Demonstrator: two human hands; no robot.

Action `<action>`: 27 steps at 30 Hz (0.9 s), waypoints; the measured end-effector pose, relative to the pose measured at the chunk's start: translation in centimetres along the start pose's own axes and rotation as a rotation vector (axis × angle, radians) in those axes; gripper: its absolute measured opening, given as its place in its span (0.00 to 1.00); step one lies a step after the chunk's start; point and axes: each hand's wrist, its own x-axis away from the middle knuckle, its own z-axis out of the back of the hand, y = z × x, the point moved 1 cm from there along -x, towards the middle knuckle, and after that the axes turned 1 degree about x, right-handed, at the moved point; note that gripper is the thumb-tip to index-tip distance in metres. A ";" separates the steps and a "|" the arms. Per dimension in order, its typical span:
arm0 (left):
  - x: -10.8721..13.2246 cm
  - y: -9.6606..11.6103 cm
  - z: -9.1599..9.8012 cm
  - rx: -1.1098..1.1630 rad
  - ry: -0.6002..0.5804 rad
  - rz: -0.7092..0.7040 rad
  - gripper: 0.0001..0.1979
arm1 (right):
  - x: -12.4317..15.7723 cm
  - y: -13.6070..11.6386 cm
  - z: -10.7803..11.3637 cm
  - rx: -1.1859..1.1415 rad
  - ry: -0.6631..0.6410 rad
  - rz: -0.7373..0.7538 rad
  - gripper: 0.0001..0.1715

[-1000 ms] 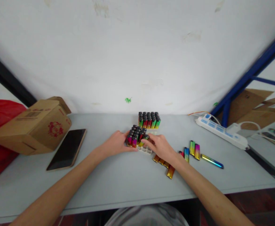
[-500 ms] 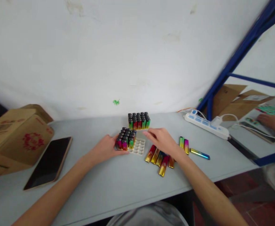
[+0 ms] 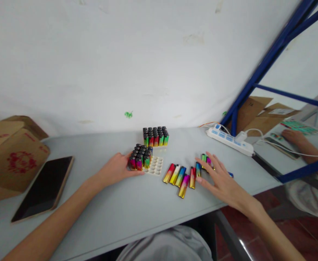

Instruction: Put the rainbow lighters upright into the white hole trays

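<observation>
My left hand (image 3: 114, 169) grips the left end of a white tray (image 3: 156, 166) with rows of round holes, thumb along the front. Colourful metallic lighters (image 3: 139, 163) with black tops stand upright in its left part, while the holes on the right are bare. Fingers spread, my right hand (image 3: 220, 179) hovers over or touches lighters at the right; exact contact is unclear. To its left lie several loose lighters, among them a red one (image 3: 169, 173), a blue one (image 3: 180, 177) and a purple-gold one (image 3: 184, 186). A green one (image 3: 203, 159) is partly covered by my fingers.
Behind the tray stands a second block of upright lighters (image 3: 155, 139). A tablet-like device (image 3: 43, 188) and a cardboard box (image 3: 20, 156) sit left. A white power strip (image 3: 229, 140) with cables lies right, near a blue metal frame (image 3: 246, 94). Another person's hand (image 3: 294, 137) is beyond it.
My right hand has moved right, from beside the tray to the loose lighters, and its fingers have spread. My left hand stays on the tray. The view has shifted slightly.
</observation>
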 end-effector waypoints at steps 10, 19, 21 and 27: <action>0.0 -0.1 0.1 0.040 0.030 0.003 0.29 | -3.9 -4.3 -3.9 -0.017 -0.023 0.110 0.39; 0.1 0.0 0.1 0.035 0.039 0.001 0.28 | -5.9 -4.4 -2.8 -0.106 -0.028 0.151 0.34; 0.2 0.1 0.2 0.027 0.027 0.007 0.28 | -6.3 -3.8 -2.0 -0.117 -0.056 0.180 0.39; 0.2 0.2 0.2 0.074 0.027 0.007 0.27 | -9.5 -2.1 -0.1 -0.160 -0.262 0.311 0.58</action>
